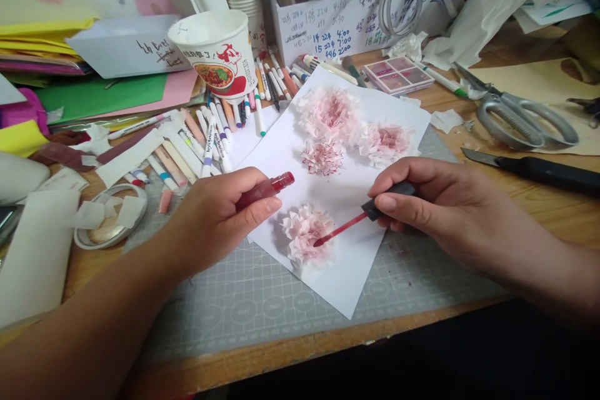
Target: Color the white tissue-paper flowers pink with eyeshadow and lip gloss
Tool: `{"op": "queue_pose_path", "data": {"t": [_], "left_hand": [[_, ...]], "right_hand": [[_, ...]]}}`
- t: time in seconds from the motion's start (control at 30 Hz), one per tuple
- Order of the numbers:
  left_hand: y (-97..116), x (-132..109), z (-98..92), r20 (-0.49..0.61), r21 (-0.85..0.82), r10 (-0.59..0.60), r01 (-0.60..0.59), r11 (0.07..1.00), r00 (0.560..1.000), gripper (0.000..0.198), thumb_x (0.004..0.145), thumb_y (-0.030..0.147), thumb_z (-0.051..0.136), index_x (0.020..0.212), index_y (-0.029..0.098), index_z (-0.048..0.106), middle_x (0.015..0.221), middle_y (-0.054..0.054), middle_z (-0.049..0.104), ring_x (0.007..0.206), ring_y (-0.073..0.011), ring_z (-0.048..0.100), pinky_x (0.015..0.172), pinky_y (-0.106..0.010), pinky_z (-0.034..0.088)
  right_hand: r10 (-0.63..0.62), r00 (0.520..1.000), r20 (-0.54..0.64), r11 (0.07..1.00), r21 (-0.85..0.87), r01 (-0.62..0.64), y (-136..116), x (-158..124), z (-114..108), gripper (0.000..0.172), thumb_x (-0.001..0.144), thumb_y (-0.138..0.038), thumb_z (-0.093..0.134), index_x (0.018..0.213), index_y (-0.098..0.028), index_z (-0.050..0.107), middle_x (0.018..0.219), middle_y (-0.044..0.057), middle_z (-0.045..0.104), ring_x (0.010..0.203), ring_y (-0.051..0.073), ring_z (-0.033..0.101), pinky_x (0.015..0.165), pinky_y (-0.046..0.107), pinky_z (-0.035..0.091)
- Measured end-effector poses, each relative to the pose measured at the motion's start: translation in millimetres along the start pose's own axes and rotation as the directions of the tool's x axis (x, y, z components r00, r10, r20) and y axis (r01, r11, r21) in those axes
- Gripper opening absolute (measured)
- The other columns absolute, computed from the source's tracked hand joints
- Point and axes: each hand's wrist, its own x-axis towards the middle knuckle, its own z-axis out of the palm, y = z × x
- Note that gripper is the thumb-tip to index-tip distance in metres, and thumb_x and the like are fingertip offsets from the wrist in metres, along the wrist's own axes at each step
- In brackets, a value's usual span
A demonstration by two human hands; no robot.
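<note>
My left hand (225, 215) is closed round a small red lip gloss tube (281, 182), its uncapped mouth pointing right. Between the fingers and thumb of my right hand (422, 200) is the black-capped lip gloss applicator (344, 225). Its red tip reaches over the nearest pink-and-white paper flower (304, 234); whether it touches the petals I cannot tell. Farther back on the white paper sheet (349, 287) lie two larger pale flowers, one at the top (330, 114) and one at right (388, 142), and a smaller red-edged flower (322, 157).
Under the sheet is a grey cutting mat (225, 306). A paper cup (215, 56) and many markers (206, 144) stand and lie at back left. Scissors (520, 112) and a black-handled knife (548, 172) lie at right, points exposed. An eyeshadow palette (398, 75) sits behind the flowers.
</note>
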Motion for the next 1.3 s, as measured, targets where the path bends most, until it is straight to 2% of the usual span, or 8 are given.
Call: {"op": "queue_pose_path", "data": {"t": [0.23, 0.47, 0.67, 0.9, 1.0, 1.1, 1.2, 1.3], "left_hand": [[-1.5, -0.4, 1.0, -0.009, -0.004, 0.016, -0.016, 1.000, 1.000, 0.027, 0.088, 0.037, 0.055, 0.066, 0.021, 0.051, 0.048, 0.009, 0.041, 0.042, -0.0075, 0.038, 0.041, -0.019, 0.029], [-0.9, -0.6, 1.3, 0.001, -0.017, -0.003, 0.003, 1.000, 1.000, 0.028, 0.087, 0.039, 0.055, 0.067, 0.021, 0.052, 0.048, 0.009, 0.040, 0.042, -0.0079, 0.037, 0.041, -0.020, 0.028], [2.5, -1.4, 0.3, 0.032, -0.034, -0.051, 0.052, 0.998, 0.998, 0.029, 0.087, 0.042, 0.053, 0.067, 0.021, 0.051, 0.050, 0.009, 0.041, 0.045, -0.0087, 0.037, 0.043, -0.021, 0.029], [8.2, -2.3, -1.4, 0.059, -0.043, -0.119, 0.122, 0.992, 0.991, 0.028, 0.087, 0.043, 0.053, 0.070, 0.021, 0.053, 0.053, 0.008, 0.042, 0.049, -0.0098, 0.039, 0.047, -0.022, 0.030], [6.3, -2.4, -0.5, 0.020, -0.042, -0.081, 0.082, 0.996, 0.996, 0.025, 0.088, 0.040, 0.054, 0.071, 0.021, 0.055, 0.052, 0.009, 0.040, 0.047, -0.0091, 0.036, 0.047, -0.023, 0.029], [3.5, -3.0, -0.7, 0.003, -0.021, 0.054, -0.054, 0.998, 0.999, 0.022, 0.089, 0.035, 0.056, 0.072, 0.020, 0.055, 0.052, 0.010, 0.039, 0.045, -0.0081, 0.034, 0.048, -0.023, 0.030], [2.4, -5.1, -2.0, 0.018, 0.014, 0.180, -0.180, 0.984, 0.984, 0.021, 0.093, 0.033, 0.056, 0.077, 0.019, 0.058, 0.057, 0.008, 0.047, 0.049, -0.0083, 0.041, 0.051, -0.022, 0.033], [3.9, -7.8, -3.6, 0.044, 0.039, 0.254, -0.255, 0.966, 0.966, 0.024, 0.096, 0.035, 0.053, 0.081, 0.018, 0.059, 0.062, 0.006, 0.052, 0.053, -0.0093, 0.048, 0.052, -0.022, 0.034]], "right_hand": [[-0.020, 0.998, -0.051, 0.997, 0.073, 0.024, 2.3, 1.8, 1.6, 0.015, 0.086, -0.039, 0.072, 0.083, -0.024, 0.068, 0.071, -0.004, 0.066, 0.062, 0.007, 0.057, 0.058, 0.017, 0.048], [0.005, 1.000, 0.003, 1.000, 0.001, -0.005, -0.9, 3.5, 0.9, 0.020, 0.080, -0.040, 0.077, 0.080, -0.022, 0.068, 0.068, -0.003, 0.066, 0.062, 0.009, 0.059, 0.057, 0.018, 0.046], [0.035, 0.998, -0.061, 0.996, 0.079, -0.030, 0.9, 4.5, -4.8, 0.021, 0.082, -0.040, 0.075, 0.079, -0.021, 0.067, 0.067, -0.003, 0.064, 0.058, 0.009, 0.055, 0.054, 0.019, 0.045], [0.036, 0.999, 0.016, 0.999, 0.019, -0.036, -2.5, 2.2, 2.2, 0.022, 0.079, -0.040, 0.078, 0.081, -0.020, 0.068, 0.068, -0.001, 0.066, 0.061, 0.011, 0.059, 0.056, 0.022, 0.046], [0.052, 0.997, -0.065, 0.998, 0.046, -0.049, -2.3, 3.1, -1.7, 0.023, 0.079, -0.041, 0.077, 0.077, -0.020, 0.066, 0.065, -0.001, 0.063, 0.056, 0.011, 0.055, 0.053, 0.023, 0.044], [0.002, 0.983, -0.183, 0.981, 0.191, 0.034, -7.0, 3.9, -6.3, 0.023, 0.077, -0.040, 0.079, 0.073, -0.022, 0.065, 0.065, -0.003, 0.060, 0.053, 0.010, 0.052, 0.050, 0.023, 0.042], [-0.064, 0.962, -0.265, 0.946, 0.291, 0.143, -14.2, 1.5, -7.4, 0.021, 0.073, -0.039, 0.083, 0.073, -0.024, 0.067, 0.067, -0.003, 0.060, 0.054, 0.010, 0.055, 0.052, 0.024, 0.044], [-0.100, 0.959, -0.266, 0.940, 0.291, 0.179, -17.2, -3.5, -6.2, 0.016, 0.077, -0.038, 0.080, 0.077, -0.026, 0.070, 0.067, -0.003, 0.061, 0.057, 0.010, 0.058, 0.055, 0.024, 0.047]]}}
